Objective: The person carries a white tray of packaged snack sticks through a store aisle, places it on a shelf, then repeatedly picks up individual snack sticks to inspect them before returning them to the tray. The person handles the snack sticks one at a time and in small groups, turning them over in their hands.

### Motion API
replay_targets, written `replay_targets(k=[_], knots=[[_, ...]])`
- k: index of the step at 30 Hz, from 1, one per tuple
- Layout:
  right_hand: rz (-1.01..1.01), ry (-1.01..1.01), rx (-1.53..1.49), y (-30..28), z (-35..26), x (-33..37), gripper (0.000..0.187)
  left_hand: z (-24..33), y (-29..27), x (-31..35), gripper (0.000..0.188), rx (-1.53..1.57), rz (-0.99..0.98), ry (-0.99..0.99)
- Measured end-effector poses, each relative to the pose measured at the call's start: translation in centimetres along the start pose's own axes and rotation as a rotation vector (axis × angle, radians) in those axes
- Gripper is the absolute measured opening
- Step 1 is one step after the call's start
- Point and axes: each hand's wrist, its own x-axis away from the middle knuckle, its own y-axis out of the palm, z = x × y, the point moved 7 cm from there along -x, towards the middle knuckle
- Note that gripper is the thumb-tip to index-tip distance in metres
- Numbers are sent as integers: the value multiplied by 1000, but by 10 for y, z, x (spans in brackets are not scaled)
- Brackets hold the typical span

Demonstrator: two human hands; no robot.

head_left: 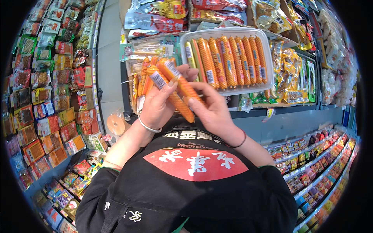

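Observation:
Two orange packaged sausages with barcode labels are in my hands in front of my chest. My left hand (158, 104) is closed round them, with its thumb across the nearer sausage (182, 108). The fingers and thumb of my right hand (213, 108) grip the lower end of the farther sausage (188, 89). Just beyond stands a white plastic tub (241, 91) holding a row of similar orange sausages (230, 62). A green wrapped stick (190, 55) lies at the left end of that row. More orange sticks (140, 83) stand left of my hands, partly hidden by them.
Red, blue and yellow snack bags (157, 21) fill boxes behind the tub. Yellow packets (287, 72) lie to its right. Racks of packaged food (50, 116) line the left side, and shelves of small packets (311, 167) curve along the lower right. A round tan object (116, 124) sits near my left forearm.

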Motion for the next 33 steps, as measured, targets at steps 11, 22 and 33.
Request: replay_targets(k=[11,22,33], knots=[[126,11,101,-31,17,5,52,-28,28,-8,63,-545,-124,-32],[969,44,932,-327,-13,30,34,-29,-5,-5,50,-384,34,-191],[1004,-278,1132,-265,-64,8,29,-33,-21,-1,40,-346,87,-192]])
